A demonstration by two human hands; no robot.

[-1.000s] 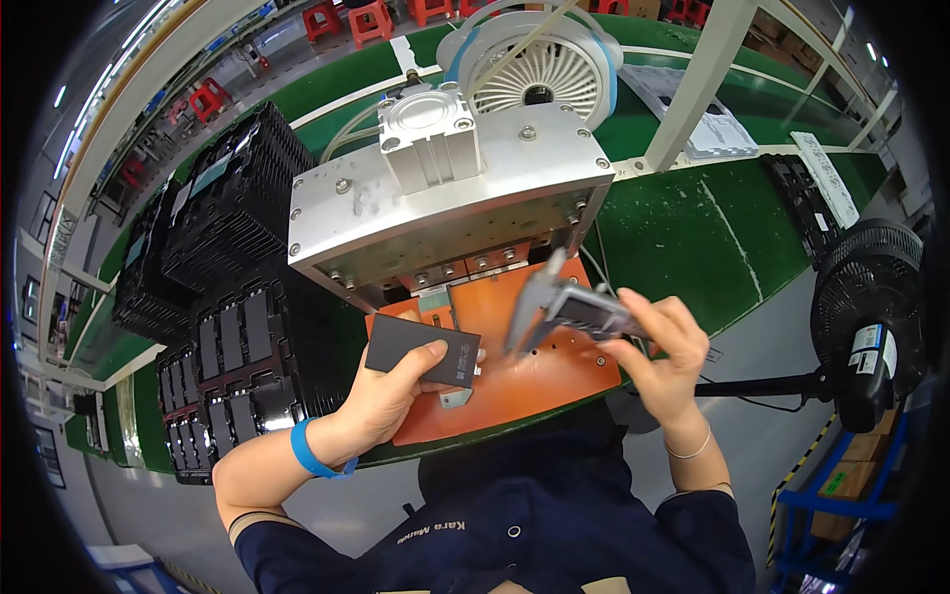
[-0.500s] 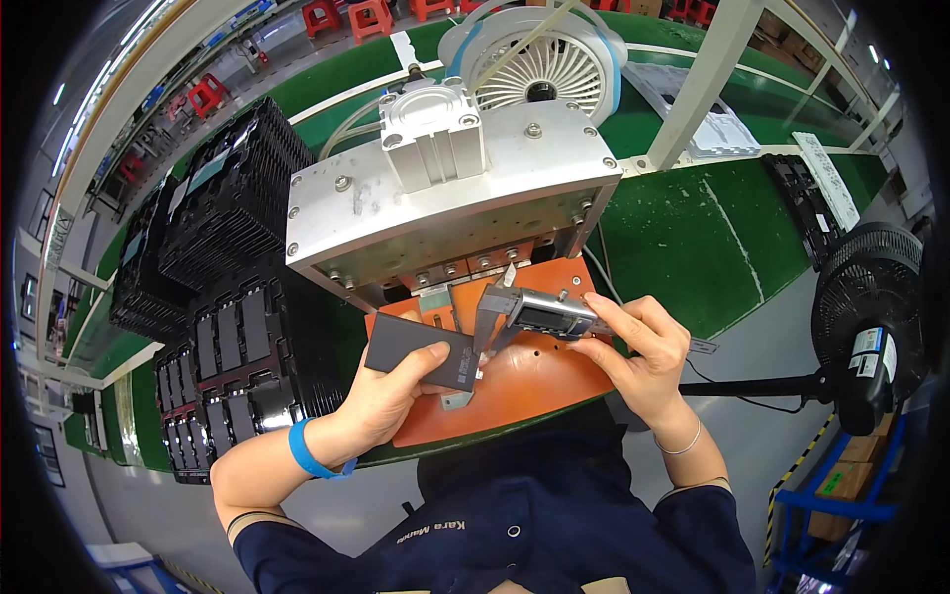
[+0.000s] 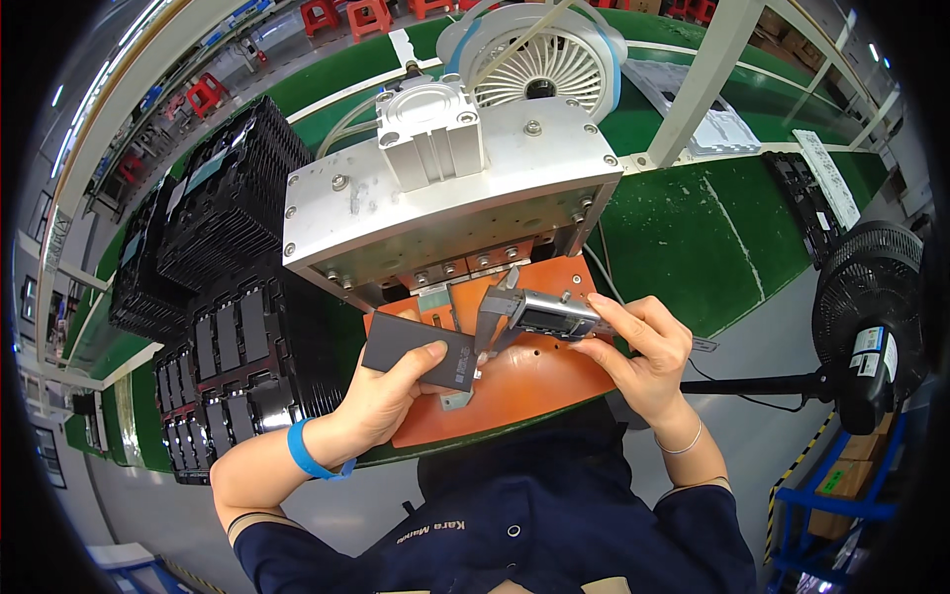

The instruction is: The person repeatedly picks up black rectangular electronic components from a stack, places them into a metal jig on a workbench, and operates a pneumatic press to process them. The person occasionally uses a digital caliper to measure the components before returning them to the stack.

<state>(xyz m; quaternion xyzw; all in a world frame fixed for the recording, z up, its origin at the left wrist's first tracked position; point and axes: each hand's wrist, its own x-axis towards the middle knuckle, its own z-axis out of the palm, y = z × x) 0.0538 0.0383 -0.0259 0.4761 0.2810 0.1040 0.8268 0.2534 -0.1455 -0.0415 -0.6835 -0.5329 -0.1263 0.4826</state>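
Observation:
My left hand grips a flat black battery cell, thumb on its top face and fingers underneath. At the cell's right end sits a small metal tab. My right hand pinches a digital caliper between thumb and fingers, its display turned up. The caliper's jaws point toward the cell's right end, close to the tab; whether they touch it I cannot tell. Both things are held above an orange plate in front of a silver press.
Left of the press stand stacked black trays, and a nearer tray holds several dark cells. A white fan is behind the press. At the right are a black fan and a frame post on the green bench.
Almost nothing differs. The battery cell and my left hand have shifted very slightly left; the caliper stays by the cell's right end.

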